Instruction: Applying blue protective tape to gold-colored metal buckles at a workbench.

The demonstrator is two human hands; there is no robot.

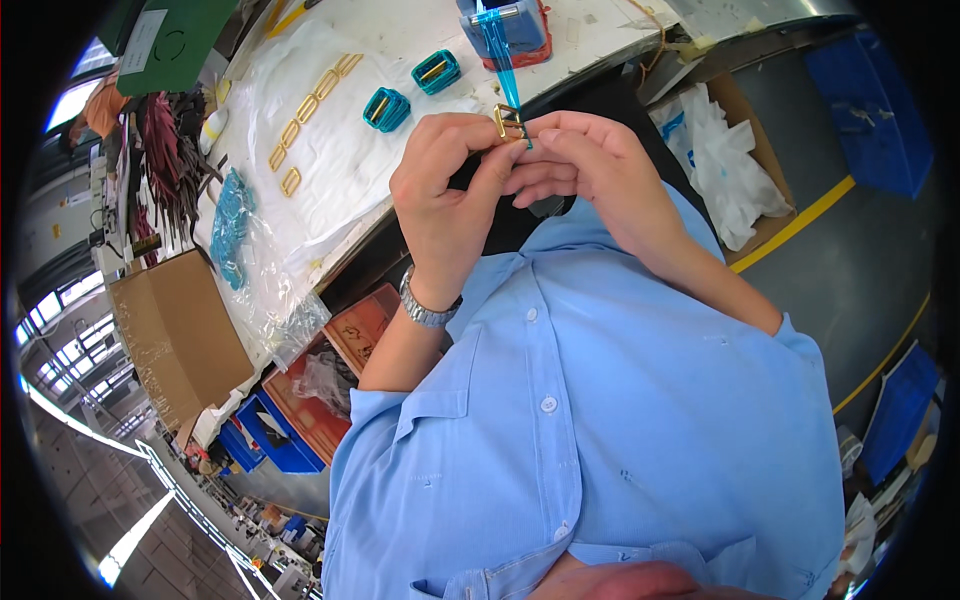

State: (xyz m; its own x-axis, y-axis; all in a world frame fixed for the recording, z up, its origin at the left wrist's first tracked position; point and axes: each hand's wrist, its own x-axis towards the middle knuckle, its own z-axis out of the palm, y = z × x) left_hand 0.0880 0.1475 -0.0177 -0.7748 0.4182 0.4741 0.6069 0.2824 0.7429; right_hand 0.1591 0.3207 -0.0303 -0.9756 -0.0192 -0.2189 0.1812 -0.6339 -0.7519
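Note:
My left hand (pixel 445 190) is closed, its thumb and forefinger pinching a gold rectangular buckle (pixel 508 122) at the table's near edge. Against the same buckle, my right hand (pixel 605 170) has its fingertips pressed together on a translucent blue strip (pixel 503 65). That strip runs taut from a blue roller-topped dispenser (pixel 483 32) down to the buckle, and its end lies between my fingers. Beyond my left hand sit two gold buckles wrapped in blue film, a near wrapped buckle (pixel 386 109) and a farther wrapped buckle (pixel 436 71). Several bare gold buckles (pixel 303 107) lie in a slanting row to the left.
White sheeting (pixel 340 175) covers part of the table. Blue pieces in a clear bag (pixel 232 225) lie at the left, beside dark red strips (pixel 175 150). A cardboard box (pixel 180 335) stands lower left. To the right, another carton (pixel 765 150) holds white plastic bags (pixel 735 170).

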